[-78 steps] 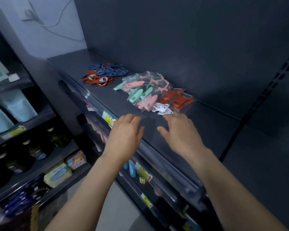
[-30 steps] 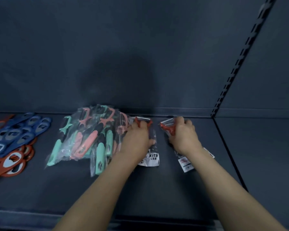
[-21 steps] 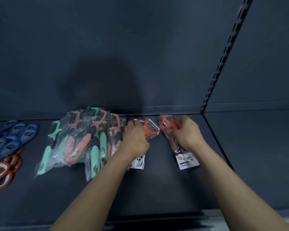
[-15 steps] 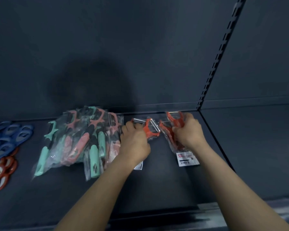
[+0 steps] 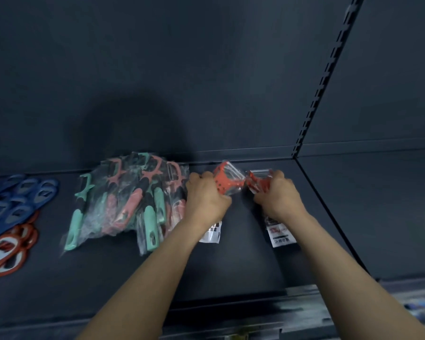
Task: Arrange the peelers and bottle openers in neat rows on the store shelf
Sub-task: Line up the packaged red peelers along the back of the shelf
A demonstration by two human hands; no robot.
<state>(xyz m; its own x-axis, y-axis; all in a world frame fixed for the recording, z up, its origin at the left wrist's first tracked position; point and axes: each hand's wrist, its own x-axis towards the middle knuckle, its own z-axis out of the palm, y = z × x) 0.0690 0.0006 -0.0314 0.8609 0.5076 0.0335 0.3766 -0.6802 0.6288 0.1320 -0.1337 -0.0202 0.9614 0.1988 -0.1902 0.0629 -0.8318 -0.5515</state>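
Shelf (image 5: 231,266), dark deck. My left hand (image 5: 207,201): fingers curled tight round the left orange peeler (image 5: 227,181), bagged, head lifted. My right hand (image 5: 277,197): fingers curled round the right orange peeler (image 5: 258,184), just beside the first. Left of my hands lies a heap of teal and pink peelers (image 5: 133,200). Farther left are red bottle openers (image 5: 8,246), with blue bottle openers (image 5: 15,200) behind them. Back panel (image 5: 206,69) is beyond.

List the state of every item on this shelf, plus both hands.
left hand, gripping a bagged orange peeler
right hand, gripping a second bagged orange peeler
mint and pink peelers, bagged, in a loose overlapping pile, not in rows
blue bottle openers, lying in a fanned, overlapping heap
orange bottle openers, overlapping heap in front of the blue ones
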